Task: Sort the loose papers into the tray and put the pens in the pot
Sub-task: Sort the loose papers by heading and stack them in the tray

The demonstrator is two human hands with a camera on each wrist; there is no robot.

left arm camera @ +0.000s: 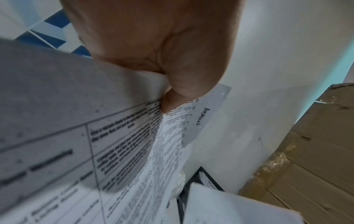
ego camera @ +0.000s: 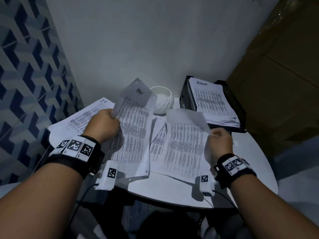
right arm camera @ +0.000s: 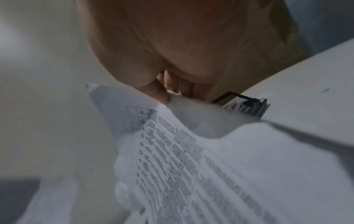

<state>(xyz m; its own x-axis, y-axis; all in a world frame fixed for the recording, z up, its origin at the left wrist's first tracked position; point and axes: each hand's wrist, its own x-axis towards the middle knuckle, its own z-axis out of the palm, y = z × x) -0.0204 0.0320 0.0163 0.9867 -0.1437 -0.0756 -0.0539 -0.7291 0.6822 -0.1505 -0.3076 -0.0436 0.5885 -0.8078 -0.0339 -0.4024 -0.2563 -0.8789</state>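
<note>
My left hand (ego camera: 105, 125) pinches a printed sheet (ego camera: 134, 121) by its left edge and holds it lifted over the table; the left wrist view shows thumb and fingers (left arm camera: 172, 91) clamped on this paper (left arm camera: 134, 151). My right hand (ego camera: 219, 137) grips a second printed sheet (ego camera: 186, 140) at its right edge, seen close in the right wrist view as the sheet (right arm camera: 191, 151) under the thumb (right arm camera: 161, 94). A black mesh tray (ego camera: 186, 99) at the back right holds a paper stack (ego camera: 214, 102). A white ribbed pot (ego camera: 163, 99) stands behind the sheets. No pens are visible.
More printed papers (ego camera: 81, 118) lie on the round white table (ego camera: 250, 161) at the left. A large cardboard box (ego camera: 276, 75) stands right of the tray. A patterned blue wall (ego camera: 25, 75) is at the left, a plain white wall behind.
</note>
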